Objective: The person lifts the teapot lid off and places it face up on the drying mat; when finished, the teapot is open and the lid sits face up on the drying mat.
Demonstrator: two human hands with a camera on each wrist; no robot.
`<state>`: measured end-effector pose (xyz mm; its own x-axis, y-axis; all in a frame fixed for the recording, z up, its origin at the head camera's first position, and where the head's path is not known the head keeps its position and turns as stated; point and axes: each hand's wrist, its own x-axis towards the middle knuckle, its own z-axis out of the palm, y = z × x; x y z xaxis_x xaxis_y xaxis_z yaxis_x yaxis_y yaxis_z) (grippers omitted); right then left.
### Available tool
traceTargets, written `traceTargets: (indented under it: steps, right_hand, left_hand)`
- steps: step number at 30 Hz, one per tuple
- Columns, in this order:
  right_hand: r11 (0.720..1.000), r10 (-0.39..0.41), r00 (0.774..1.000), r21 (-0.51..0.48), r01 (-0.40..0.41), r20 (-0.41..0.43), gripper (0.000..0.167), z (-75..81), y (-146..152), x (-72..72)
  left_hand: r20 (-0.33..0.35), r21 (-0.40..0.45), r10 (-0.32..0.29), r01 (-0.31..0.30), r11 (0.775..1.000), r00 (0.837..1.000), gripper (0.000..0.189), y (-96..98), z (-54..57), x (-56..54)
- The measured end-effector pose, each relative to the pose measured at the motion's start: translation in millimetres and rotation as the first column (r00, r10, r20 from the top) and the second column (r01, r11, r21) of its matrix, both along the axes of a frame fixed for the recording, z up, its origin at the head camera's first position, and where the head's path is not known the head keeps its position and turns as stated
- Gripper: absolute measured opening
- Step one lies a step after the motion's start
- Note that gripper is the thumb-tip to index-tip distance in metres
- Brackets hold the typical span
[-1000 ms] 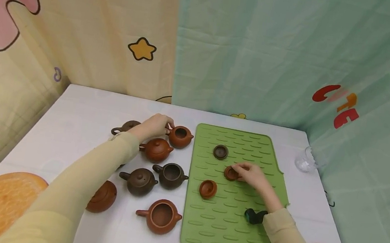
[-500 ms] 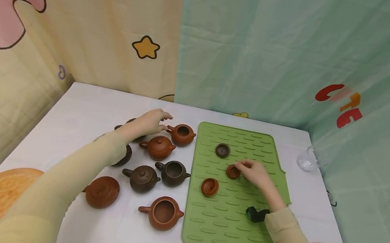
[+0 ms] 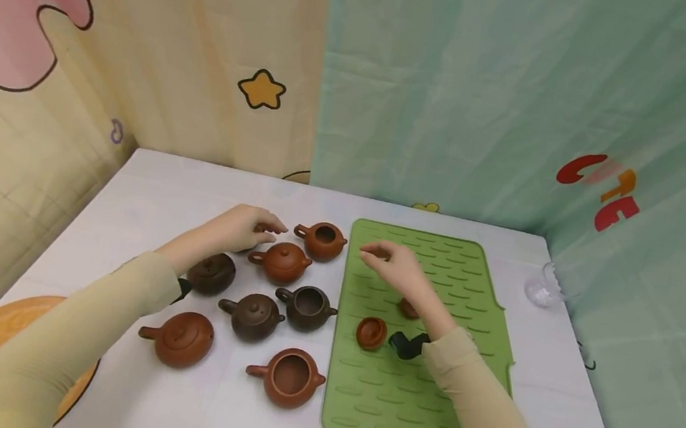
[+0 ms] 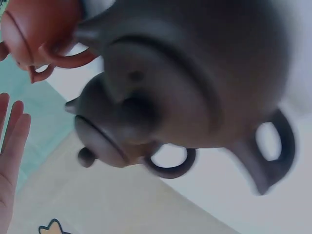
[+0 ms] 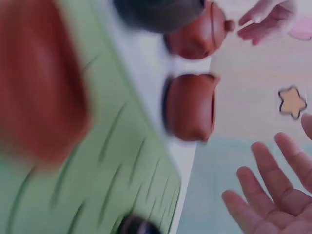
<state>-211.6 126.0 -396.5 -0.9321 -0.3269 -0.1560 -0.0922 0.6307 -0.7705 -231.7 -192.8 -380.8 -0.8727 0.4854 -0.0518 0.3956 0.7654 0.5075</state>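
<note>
My left hand [image 3: 240, 228] hovers with relaxed fingers beside a lidded reddish teapot [image 3: 284, 263]; nothing is in it. To its right stands a lidless reddish teapot [image 3: 323, 242]. A dark lidded teapot [image 4: 204, 73] fills much of the left wrist view, with another dark teapot [image 4: 105, 136] behind it. My right hand [image 3: 397, 268] is over the green mat [image 3: 407, 421], between the lidless teapot and the lids. Its fingers [image 5: 270, 170] are spread and bare in the right wrist view. Under its wrist lies a small reddish lid [image 3: 408, 309], partly hidden. A dark lid [image 5: 139, 226] shows at that view's lower edge.
A larger reddish lid [image 3: 371, 333] rests upturned on the mat. Nearer are a lidless dark teapot [image 3: 308, 309], a dark lidded one [image 3: 254, 318], a flat reddish one [image 3: 183, 339] and a lidless reddish one [image 3: 288, 380]. A clear glass vessel [image 3: 542, 291] stands far right.
My left hand has let go of the lidless reddish teapot's handle and drawn back left. My right hand has left the small reddish lid and moved up and left over the mat.
</note>
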Motion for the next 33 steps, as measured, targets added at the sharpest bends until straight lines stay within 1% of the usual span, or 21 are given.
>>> traceTargets:
  steps: [4,7,10,12,14,16,19,21,26,29,33]
  right_hand:
    - [0.997,0.071,0.997,-0.026,-0.071,-0.016,0.034,2.1,-37,-9.9]
    - [0.99,0.133,0.99,-0.036,-0.134,-0.047,0.03,1.8,-63,-15.3]
    - [0.985,0.168,0.984,-0.032,-0.17,-0.067,0.027,-0.3,-85,-19.4]
    - [0.982,0.182,0.982,-0.032,-0.184,-0.052,0.027,-3.6,-97,-22.2]
    - [0.981,0.192,0.98,-0.002,-0.193,-0.043,0.028,-7.4,-107,-24.2]
    - [0.979,0.202,0.979,0.043,-0.2,-0.037,0.028,-10.7,-116,-25.8]
    - [0.971,0.215,0.976,0.111,-0.209,-0.037,0.029,-13.1,-125,-27.0]
    - [0.966,0.225,0.974,0.138,-0.218,-0.037,0.029,-13.3,-129,-27.0]
    - [0.962,0.227,0.973,0.168,-0.217,-0.039,0.025,-13.5,-131,-26.1]
    - [0.961,0.22,0.974,0.182,-0.209,-0.045,0.022,-13.9,-131,-26.0]
    - [0.953,0.232,0.97,0.218,-0.212,-0.075,0.021,-13.9,-133,-26.1]
  left_hand:
    - [0.019,0.011,0.03,-0.03,0.999,0.999,0.026,-11.6,-8.8,12.4]
    - [0.035,0.016,0.052,-0.053,0.998,0.998,0.027,-16.2,-16.0,17.4]
    - [0.047,0.018,0.059,-0.059,0.998,0.997,0.03,-18.4,-23.3,18.3]
    - [0.049,0.007,0.058,-0.058,0.998,0.997,0.032,-18.8,-28.1,17.9]
    - [0.062,-0.005,0.062,-0.062,0.998,0.996,0.034,-18.2,-32.7,17.4]
    - [0.067,-0.021,0.05,-0.048,0.999,0.997,0.035,-17.1,-37.1,16.5]
    - [0.053,-0.032,0.028,-0.026,0.999,0.998,0.035,-15.6,-42.6,14.1]
    - [0.028,-0.04,0.016,-0.015,0.999,0.999,0.033,-15.3,-44.4,12.4]
    - [-0.005,-0.05,0.025,-0.025,0.998,1.0,0.031,-15.2,-44.1,9.2]
    - [-0.006,-0.049,0.031,-0.031,0.998,0.999,0.031,-14.9,-43.5,8.1]
    - [-0.007,-0.048,0.054,-0.054,0.997,0.999,0.031,-15.9,-44.5,7.5]
